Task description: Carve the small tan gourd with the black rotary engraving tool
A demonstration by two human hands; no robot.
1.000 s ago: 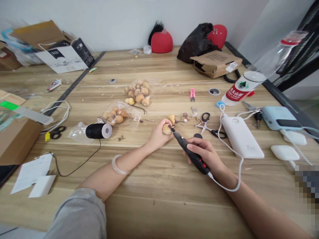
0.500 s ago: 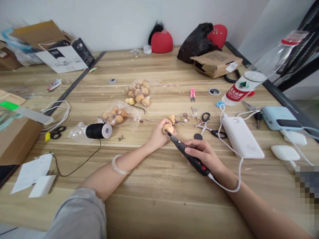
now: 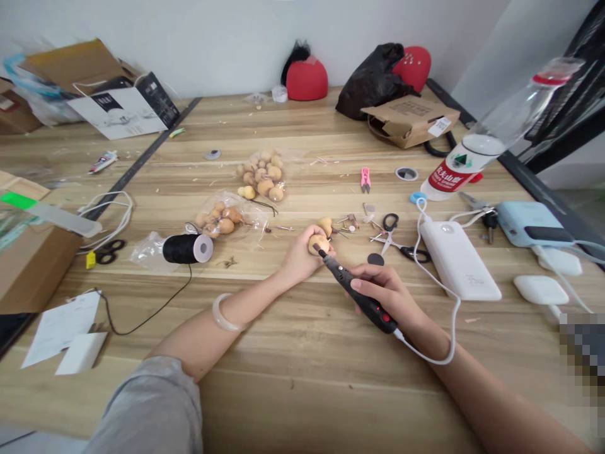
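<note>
My left hand (image 3: 302, 255) is closed around a small tan gourd (image 3: 317, 243), whose second bulge shows just beyond the fingers. In my right hand (image 3: 385, 287) is a black rotary tool (image 3: 362, 296), held like a pen with a white cable at its back end. A brown bit at the tool's front touches or nearly touches the gourd's near face; the exact contact is too small to tell. Beyond my hands lie several small tool bits (image 3: 348, 222), and black-handled scissors (image 3: 390, 239) are to their right. A dark disc (image 3: 375, 259) rests close to my right hand.
Two clear bags of gourds (image 3: 265, 175) and a black thread spool (image 3: 186, 248) lie to the left. Pink pliers (image 3: 365, 180) sit farther back. On the right are a white power bank (image 3: 458, 261), a tilted-looking water bottle (image 3: 472, 151) and a blue power bank (image 3: 534, 224).
Almost nothing differs. Both hands, the gourd and the rotary tool keep their places, with at most a very slight shift of the tool's tip on the gourd.
</note>
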